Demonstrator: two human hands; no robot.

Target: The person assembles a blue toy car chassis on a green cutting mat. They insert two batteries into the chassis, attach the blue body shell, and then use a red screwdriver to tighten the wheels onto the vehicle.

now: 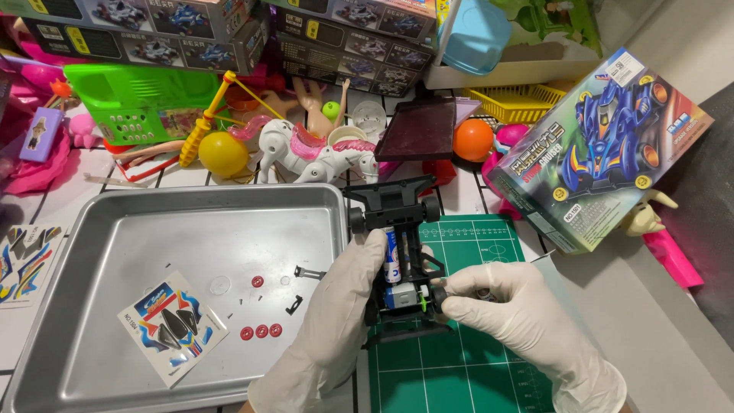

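On the left of the tabletop (69,195) sits a steel tray (138,229) holding a sticker sheet (172,325), small red discs (261,331) and tiny black bits. Over its right rim, the gloved left hand (332,313) has its fingers closed around a black toy car chassis (399,252), held above a green mat (459,359). The gloved right hand (508,302) pinches a black wheel (440,296) at the chassis's near right corner. Further right lies the car's box (600,149).

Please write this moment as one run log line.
left hand: holds black toy car chassis | right hand: pinches rear wheel | steel tray: small parts
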